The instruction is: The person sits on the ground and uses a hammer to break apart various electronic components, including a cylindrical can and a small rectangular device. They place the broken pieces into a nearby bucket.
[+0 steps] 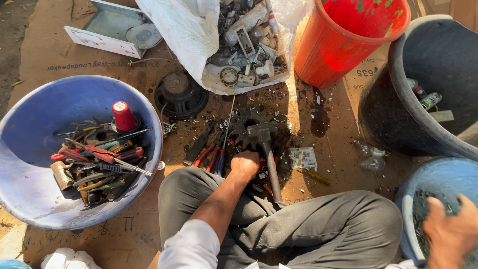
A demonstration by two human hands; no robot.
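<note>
I count four tubs around me: one big blue basin of tools on my left, one red bucket, one black tub and one more blue tub by my right knee. There is one hammer, one toothed gear under it, one round black speaker, one white sack of scrap and one red-capped can in the basin. The pliers and screwdrivers in that basin are too tangled to number, perhaps a dozen, and I see my two hands, left and right.
</note>
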